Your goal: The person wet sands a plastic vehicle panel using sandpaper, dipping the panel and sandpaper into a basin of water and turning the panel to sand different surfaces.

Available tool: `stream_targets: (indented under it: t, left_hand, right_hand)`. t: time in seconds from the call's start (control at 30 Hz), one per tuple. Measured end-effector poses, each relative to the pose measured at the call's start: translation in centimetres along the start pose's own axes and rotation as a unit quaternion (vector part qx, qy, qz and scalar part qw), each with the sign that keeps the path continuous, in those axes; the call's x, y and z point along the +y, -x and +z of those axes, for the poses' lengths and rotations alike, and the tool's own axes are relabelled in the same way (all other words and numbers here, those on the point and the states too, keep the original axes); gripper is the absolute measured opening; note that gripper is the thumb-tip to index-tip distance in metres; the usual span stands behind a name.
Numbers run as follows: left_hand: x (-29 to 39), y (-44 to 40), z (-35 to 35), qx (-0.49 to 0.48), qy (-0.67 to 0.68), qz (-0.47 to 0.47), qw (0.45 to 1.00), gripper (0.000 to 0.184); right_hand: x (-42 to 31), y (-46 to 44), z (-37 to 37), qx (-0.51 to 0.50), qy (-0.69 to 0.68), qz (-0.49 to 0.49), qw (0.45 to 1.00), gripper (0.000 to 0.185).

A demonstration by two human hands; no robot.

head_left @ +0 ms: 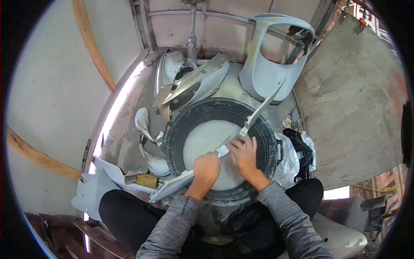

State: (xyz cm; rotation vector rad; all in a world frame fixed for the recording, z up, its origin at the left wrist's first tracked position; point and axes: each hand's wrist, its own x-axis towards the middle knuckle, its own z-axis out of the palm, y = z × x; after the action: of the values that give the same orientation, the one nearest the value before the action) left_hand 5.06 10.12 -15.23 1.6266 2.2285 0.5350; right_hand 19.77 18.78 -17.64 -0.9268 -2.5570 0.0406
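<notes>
A long, narrow pale trim panel (261, 110), plastic by its look, slants across a black tub (178, 125) between my knees. My left hand (206, 172) is closed around its lower part. Higher up, my right hand (244, 156) bears on the panel's middle with bent fingers, one finger lifted away. Whether something small lies under those fingers is hidden. Milky white liquid (207, 138) fills the lower part of the tub, below both hands.
Behind the tub, curved silver and white panels (196, 80) are piled up. A large white shell (269, 77) leans at back right, beside a grey board (351, 103). Plastic bags (297, 153) lie right; a wooden-handled tool (145, 180) and white parts (157, 165) lie left.
</notes>
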Motion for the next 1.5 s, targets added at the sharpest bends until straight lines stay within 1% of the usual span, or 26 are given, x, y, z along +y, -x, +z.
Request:
stream_targets:
  t: [0.03, 0.07, 0.17, 0.2, 0.23, 0.3, 0.37, 0.43, 0.47, 0.5, 0.57, 0.6, 0.7, 0.77, 0.83, 0.87, 0.93, 0.97, 1.07, 1.13, 1.17, 1.23, 1.37, 1.43, 1.47, 1.5]
  left_hand:
    - [0.1, 0.0, -0.1, -0.005, -0.003, 0.004, 1.0, 0.026]
    - [0.2, -0.1, -0.2, -0.005, -0.002, 0.005, 1.0, 0.026]
    - [0.1, 0.0, -0.7, -0.004, 0.011, 0.008, 1.0, 0.025]
    - [0.2, 0.0, -0.6, -0.004, 0.0, 0.004, 1.0, 0.024]
    - [0.2, 0.0, -0.4, -0.004, -0.01, 0.001, 1.0, 0.024]
    - [-0.2, -0.1, 0.4, -0.014, -0.001, -0.001, 1.0, 0.023]
    - [-0.4, -0.1, 0.3, 0.015, 0.007, 0.02, 1.0, 0.023]
    - [-0.1, 0.1, -0.4, 0.018, 0.012, 0.016, 1.0, 0.02]
    - [0.1, 0.2, -0.5, 0.019, 0.02, 0.015, 1.0, 0.019]
    - [0.0, 0.3, -0.4, 0.018, 0.021, 0.015, 0.999, 0.019]
    - [-0.2, 0.2, 0.1, 0.02, 0.011, 0.035, 0.999, 0.018]
    - [-0.2, 0.3, 0.0, 0.032, 0.013, 0.031, 0.999, 0.018]
    - [0.0, 0.2, 0.1, 0.024, 0.004, 0.014, 1.0, 0.018]
    - [-0.1, 0.3, 0.1, 0.022, 0.007, 0.021, 1.0, 0.019]
    - [-0.1, 0.4, 0.0, 0.016, 0.001, 0.014, 1.0, 0.019]
    - [-0.1, 0.2, -0.1, 0.02, 0.001, 0.016, 1.0, 0.019]
    - [-0.1, 0.4, 0.1, 0.029, -0.001, 0.02, 0.999, 0.019]
    - [0.0, 0.3, -0.1, 0.029, 0.0, 0.022, 0.999, 0.019]
    - [0.2, 0.2, -0.5, 0.006, -0.007, 0.011, 1.0, 0.019]
    - [0.1, 0.2, -0.2, 0.009, -0.01, 0.014, 1.0, 0.02]
    - [0.0, 0.2, -0.1, 0.009, -0.008, 0.014, 1.0, 0.02]
    - [0.2, 0.3, -0.5, 0.008, -0.009, 0.011, 1.0, 0.02]
    - [-0.1, 0.1, -0.2, 0.017, 0.0, 0.006, 1.0, 0.019]
    - [0.0, 0.1, -0.2, 0.008, -0.009, 0.015, 1.0, 0.02]
    - [0.1, 0.4, -0.3, 0.012, 0.0, 0.013, 1.0, 0.021]
    - [0.1, 0.5, -0.4, 0.011, -0.002, 0.014, 1.0, 0.021]
  right_hand:
    - [-0.6, 0.3, 0.1, -0.019, -0.025, 0.018, 0.999, 0.035]
    - [-1.5, 0.7, 0.2, -0.02, -0.085, -0.002, 0.996, 0.034]
    - [0.9, -0.7, -1.3, 0.021, -0.019, -0.008, 1.0, 0.033]
    - [0.7, -0.7, -1.2, 0.02, -0.025, 0.035, 0.999, 0.03]
    - [0.0, -0.4, -0.6, 0.019, -0.025, 0.034, 0.999, 0.03]
    - [-2.0, 0.6, 0.5, -0.031, -0.15, 0.07, 0.986, 0.031]
    - [-0.4, -0.3, -0.4, -0.051, -0.148, 0.059, 0.986, 0.031]
    - [-0.1, -0.7, -0.9, 0.017, -0.006, 0.006, 1.0, 0.032]
    - [-0.7, -0.3, 0.0, 0.012, 0.009, 0.016, 1.0, 0.032]
    - [-1.1, 0.3, 0.2, 0.011, 0.01, 0.016, 1.0, 0.032]
    - [-1.4, 0.8, 0.1, -0.022, -0.101, 0.033, 0.994, 0.033]
    - [-0.3, 0.4, -0.9, -0.03, -0.043, -0.011, 0.999, 0.03]
    - [0.7, -0.2, 0.3, 0.013, 0.014, 0.019, 1.0, 0.029]
    - [-1.4, 1.6, 1.6, -0.014, -0.075, 0.026, 0.997, 0.029]
    - [0.4, 0.5, -0.6, -0.001, -0.027, -0.034, 0.999, 0.029]
    - [0.5, 0.2, -0.3, 0.003, -0.026, -0.036, 0.999, 0.029]
    - [0.0, 0.3, 0.8, 0.015, -0.041, 0.058, 0.997, 0.03]
    - [-2.0, 1.1, 0.6, -0.009, -0.103, 0.055, 0.993, 0.028]
    - [-0.3, 0.3, -0.2, -0.014, -0.068, 0.032, 0.997, 0.027]
    - [0.1, -0.4, 0.3, 0.025, -0.021, 0.081, 0.996, 0.027]
    - [-1.3, 0.8, 0.7, -0.02, -0.113, 0.07, 0.991, 0.028]
    - [-1.3, 1.3, 0.9, -0.037, -0.159, 0.085, 0.983, 0.028]
    - [0.0, 0.4, 0.4, -0.008, -0.069, 0.069, 0.995, 0.029]
    - [-1.9, 1.5, 1.1, -0.039, -0.194, 0.093, 0.976, 0.028]
    - [-0.8, 1.3, 0.5, -0.056, -0.129, 0.06, 0.988, 0.03]
    - [0.0, 1.0, 0.2, -0.054, -0.131, 0.061, 0.988, 0.03]
